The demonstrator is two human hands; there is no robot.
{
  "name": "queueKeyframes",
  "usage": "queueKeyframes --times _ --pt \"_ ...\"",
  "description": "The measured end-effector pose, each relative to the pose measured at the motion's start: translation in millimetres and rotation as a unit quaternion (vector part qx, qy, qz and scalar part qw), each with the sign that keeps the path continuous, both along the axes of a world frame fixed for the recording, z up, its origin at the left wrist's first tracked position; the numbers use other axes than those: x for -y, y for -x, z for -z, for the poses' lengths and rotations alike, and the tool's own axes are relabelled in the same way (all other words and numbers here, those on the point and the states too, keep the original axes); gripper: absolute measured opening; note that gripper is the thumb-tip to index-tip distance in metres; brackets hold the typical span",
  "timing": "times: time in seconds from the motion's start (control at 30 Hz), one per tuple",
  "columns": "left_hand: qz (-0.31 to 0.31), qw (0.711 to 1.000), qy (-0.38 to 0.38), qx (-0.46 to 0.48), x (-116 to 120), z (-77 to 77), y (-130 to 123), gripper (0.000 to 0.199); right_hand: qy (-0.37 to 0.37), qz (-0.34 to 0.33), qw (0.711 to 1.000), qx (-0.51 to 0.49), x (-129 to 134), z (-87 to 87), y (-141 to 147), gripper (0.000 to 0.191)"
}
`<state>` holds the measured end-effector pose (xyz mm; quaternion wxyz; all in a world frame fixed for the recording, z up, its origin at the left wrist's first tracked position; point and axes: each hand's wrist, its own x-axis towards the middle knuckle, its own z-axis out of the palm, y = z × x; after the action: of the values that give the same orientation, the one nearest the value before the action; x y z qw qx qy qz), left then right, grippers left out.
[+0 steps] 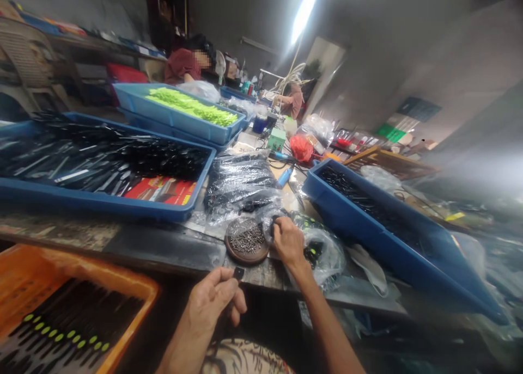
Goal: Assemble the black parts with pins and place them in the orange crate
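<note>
Near the table's front edge, my left hand (pixel 216 298) pinches a small black part (pixel 238 273) between thumb and fingertips. To its upper right, my right hand (pixel 288 241) is closed, its fingertips at a clear plastic bag; a dark piece shows by them, too small to identify. Between the hands and just beyond sits a round brown dish (pixel 247 258) holding many small metal screws (pixel 247 238). Right of my right hand lies a clear bag (pixel 330 254) with black and green pieces inside. Behind the dish is a plastic-wrapped bundle of black items (pixel 241 181).
Blue trays of black parts flank the work area, at left (pixel 155 209) and right (pixel 368 235). A blue tray (pixel 171 110) holds bright green pieces. An orange crate (pixel 141 298) stands lower left. A blue tool (pixel 285 177) lies mid-table. Two people sit farther back.
</note>
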<state>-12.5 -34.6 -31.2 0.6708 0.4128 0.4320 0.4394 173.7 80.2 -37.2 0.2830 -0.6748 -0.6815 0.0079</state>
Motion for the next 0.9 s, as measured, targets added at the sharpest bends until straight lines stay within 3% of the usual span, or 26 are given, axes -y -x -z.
queueKeyframes --times 0.17,0.4,0.53,0.63,0.73,0.9 --pt "-0.002 1.000 0.013 0.026 -1 -1.2 1 0.021 -0.005 0.009 1.000 -0.025 2 0.5 -1 0.021" --pt "-0.034 0.995 0.039 0.082 -1 2.3 -1 0.018 0.004 -0.013 0.987 -0.158 39 -21.7 1 0.020" --pt "-0.056 0.993 0.047 0.088 -2 4.9 -1 0.017 0.090 -0.074 0.939 -0.325 66 -29.8 10 0.019" --pt "-0.034 0.992 0.065 0.107 -2 3.7 -3 0.021 0.158 -0.114 0.904 -0.382 82 -31.3 17 0.019" --pt "-0.019 0.986 0.080 0.143 -1 2.2 -4 0.022 0.195 -0.165 0.886 -0.386 91 -33.8 22 0.019" --pt "-0.005 0.984 0.077 0.158 0 2.6 -4 0.019 0.243 -0.211 0.886 -0.334 97 -39.9 28 0.017"
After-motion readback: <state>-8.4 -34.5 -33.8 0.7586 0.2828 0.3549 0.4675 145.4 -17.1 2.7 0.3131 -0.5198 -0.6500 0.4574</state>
